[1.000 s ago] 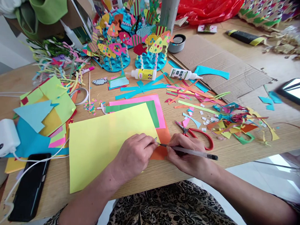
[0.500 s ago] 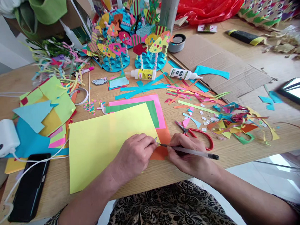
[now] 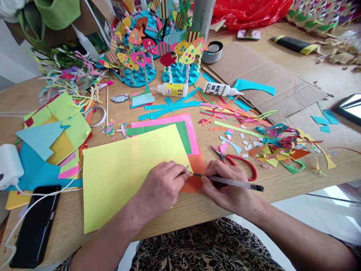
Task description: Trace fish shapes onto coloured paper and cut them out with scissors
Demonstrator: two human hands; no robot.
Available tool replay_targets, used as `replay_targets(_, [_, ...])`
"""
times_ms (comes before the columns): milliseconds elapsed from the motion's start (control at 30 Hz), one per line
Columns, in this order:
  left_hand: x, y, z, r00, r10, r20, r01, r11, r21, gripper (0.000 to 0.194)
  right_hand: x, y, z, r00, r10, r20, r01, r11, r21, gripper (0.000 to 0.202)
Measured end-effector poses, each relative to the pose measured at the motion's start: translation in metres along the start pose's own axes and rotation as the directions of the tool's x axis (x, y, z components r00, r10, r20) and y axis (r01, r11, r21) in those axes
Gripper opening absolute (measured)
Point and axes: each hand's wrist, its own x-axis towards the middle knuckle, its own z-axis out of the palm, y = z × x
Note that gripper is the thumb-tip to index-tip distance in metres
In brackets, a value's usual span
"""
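My right hand (image 3: 228, 181) is closed around a pen (image 3: 229, 182) with a clear barrel and dark end. The pen's tip points left, at the right edge of a large yellow paper sheet (image 3: 125, 173). On that edge, my left hand (image 3: 163, 185) pinches a small grey-white paper piece (image 3: 187, 169), mostly hidden by the fingers. Its visible end lies by the pen tip. Orange paper (image 3: 197, 163), green paper (image 3: 182, 136) and pink paper (image 3: 193, 131) stick out from under the yellow sheet. Red-handled scissors (image 3: 240, 161) lie just beyond my right hand.
Two glue bottles (image 3: 175, 89) lie near paper fish (image 3: 140, 58) standing on blue wavy bases. Colourful scraps (image 3: 287, 147) spread to the right, near cardboard (image 3: 255, 73). At left are coloured papers (image 3: 70, 127), a black phone (image 3: 35, 227) and a white cable (image 3: 52, 195).
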Motion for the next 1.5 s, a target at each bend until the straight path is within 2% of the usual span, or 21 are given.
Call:
replay_targets(433, [0.0000, -0.0002, 0.0006, 1.000, -0.001, 0.017, 0.001, 1.000, -0.005, 0.020, -0.0013, -0.0001, 0.0005, 0.999, 0.002, 0.040, -0.001, 1.000, -0.026, 0.014])
replay_targets(1300, [0.0001, 0.0003, -0.0001, 1.000, 0.005, 0.010, -0.006, 1.000, 0.017, 0.021, 0.0015, -0.0016, -0.0002, 1.000, -0.006, -0.011, 0.005, 0.999, -0.038, 0.014])
replay_targets(1500, [0.0001, 0.0006, -0.0003, 1.000, 0.001, 0.018, -0.001, 1.000, 0.000, 0.021, 0.0017, -0.0017, 0.0003, 1.000, 0.002, 0.011, -0.002, 1.000, -0.027, 0.015])
